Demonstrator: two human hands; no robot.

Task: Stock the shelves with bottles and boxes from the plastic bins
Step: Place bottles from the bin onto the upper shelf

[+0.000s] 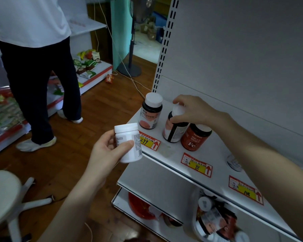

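Around: a person in dark trousers stood on the wooden floor left of the shelf, with a round stool nearer.
Left hand: curled round a smooth white bottle, off the shelf's front edge.
Right hand: gripped the white cap of a tilted dark bottle on the shelf, against a red-brown bottle marked "Fe".
Left end: a second dark bottle, upright.
Price tags: "299", "98".
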